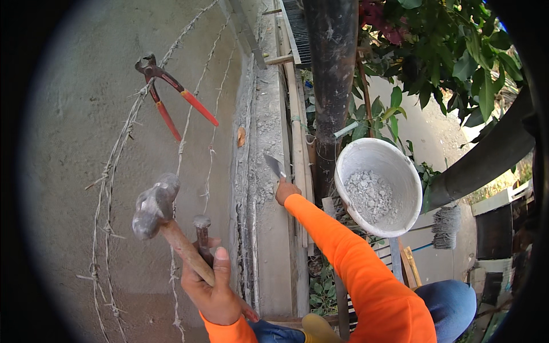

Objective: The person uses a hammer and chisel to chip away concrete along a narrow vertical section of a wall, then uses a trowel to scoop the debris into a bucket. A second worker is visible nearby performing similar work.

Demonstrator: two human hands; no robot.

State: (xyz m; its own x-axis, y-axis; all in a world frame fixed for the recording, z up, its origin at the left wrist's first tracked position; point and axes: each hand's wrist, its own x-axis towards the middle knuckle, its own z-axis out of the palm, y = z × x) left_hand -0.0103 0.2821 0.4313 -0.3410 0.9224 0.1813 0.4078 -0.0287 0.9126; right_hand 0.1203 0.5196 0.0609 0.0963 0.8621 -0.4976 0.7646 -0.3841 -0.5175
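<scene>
My left hand (213, 294) is closed round the wooden handle of a hammer (186, 250), its worn, grey metal head upward. The same hand grips a steel chisel (202, 234) with a mushroomed top; its lower part is mostly hidden by my fingers. My right hand (287, 191) reaches forward, closed on a small trowel (274, 166). The trowel's pointed blade is over the concrete ledge (273, 251), beside loose grey rubble (264, 186). To the right of my right arm, a white bucket (349, 212) holds broken grey mortar (373, 194).
Strands of barbed wire (106, 177) run along the wall (63, 171) on the left, with red-handled pincers (171, 86) hung on them. A dark post (331, 74) rises beyond the ledge. Leafy branches (474, 68) fill the upper right. A broom head (446, 227) shows below.
</scene>
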